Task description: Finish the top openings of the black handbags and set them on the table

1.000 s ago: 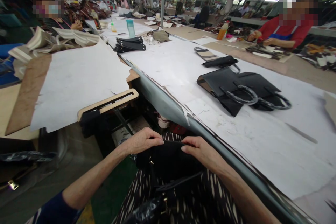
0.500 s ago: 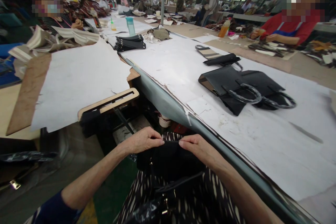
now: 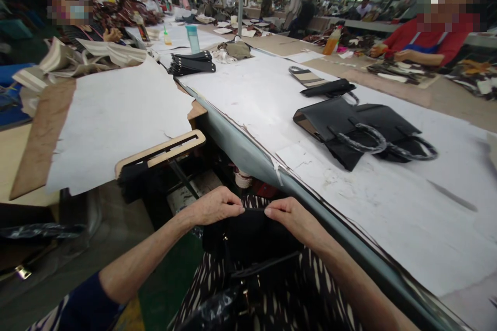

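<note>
On my lap lies a black handbag (image 3: 256,240) with small gold-coloured fittings and a plastic-wrapped handle (image 3: 219,305). My left hand (image 3: 217,204) pinches its upper edge between thumb and fingers. A short way to the right, my right hand (image 3: 285,212) grips the same edge in a like pinch. The stretch of edge between the two hands runs roughly straight. Dark, pale-flecked clothing shows behind and below the bag. The bag's lower part is dark and hard to make out.
To the right, a white-covered table (image 3: 388,207) bears black handbags (image 3: 349,124) with wrapped handles. A slotted wooden frame (image 3: 163,152) juts out at the left. Black strips (image 3: 192,62) and a bottle (image 3: 193,39) stand farther back. A co-worker in red (image 3: 435,41) sits across the table.
Both hands keep their pinch on the bag's edge, almost in place. The wrapped handle and the gold fittings below have shifted slightly. People in the far background have moved.
</note>
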`<state>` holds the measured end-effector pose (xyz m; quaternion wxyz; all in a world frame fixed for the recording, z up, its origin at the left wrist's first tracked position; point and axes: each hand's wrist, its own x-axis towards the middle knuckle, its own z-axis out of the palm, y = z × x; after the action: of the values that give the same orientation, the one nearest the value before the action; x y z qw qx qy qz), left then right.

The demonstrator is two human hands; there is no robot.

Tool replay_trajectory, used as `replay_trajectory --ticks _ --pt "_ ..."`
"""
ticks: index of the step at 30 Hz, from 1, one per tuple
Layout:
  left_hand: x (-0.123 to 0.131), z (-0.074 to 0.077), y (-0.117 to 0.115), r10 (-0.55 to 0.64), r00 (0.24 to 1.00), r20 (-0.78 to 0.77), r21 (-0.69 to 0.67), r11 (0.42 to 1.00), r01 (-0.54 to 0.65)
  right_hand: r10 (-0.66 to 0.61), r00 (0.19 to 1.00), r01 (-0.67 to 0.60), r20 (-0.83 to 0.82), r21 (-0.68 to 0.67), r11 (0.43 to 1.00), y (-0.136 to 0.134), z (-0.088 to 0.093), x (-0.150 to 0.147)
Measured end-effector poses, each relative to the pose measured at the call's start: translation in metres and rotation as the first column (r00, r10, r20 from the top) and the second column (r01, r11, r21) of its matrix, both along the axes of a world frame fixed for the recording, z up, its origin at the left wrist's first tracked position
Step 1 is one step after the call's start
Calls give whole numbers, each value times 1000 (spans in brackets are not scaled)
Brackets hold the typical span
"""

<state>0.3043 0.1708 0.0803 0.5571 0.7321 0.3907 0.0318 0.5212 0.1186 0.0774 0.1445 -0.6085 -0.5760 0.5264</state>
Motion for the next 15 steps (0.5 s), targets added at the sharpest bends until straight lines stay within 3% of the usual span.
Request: replay_trajectory --ticks 6,10,15 --pt "0 -1 -1 16 1000 17 -3 1000 -16 161 928 -252 336 250 935 4 17 -13" --pt "-1 -2 -3 15 998 54 14 1000 -16 244 850 -401 466 273 875 8 20 -23" --pt "1 -5 -6 16 998 57 60 998 -19 278 811 -476 514 305 825 9 11 -38"
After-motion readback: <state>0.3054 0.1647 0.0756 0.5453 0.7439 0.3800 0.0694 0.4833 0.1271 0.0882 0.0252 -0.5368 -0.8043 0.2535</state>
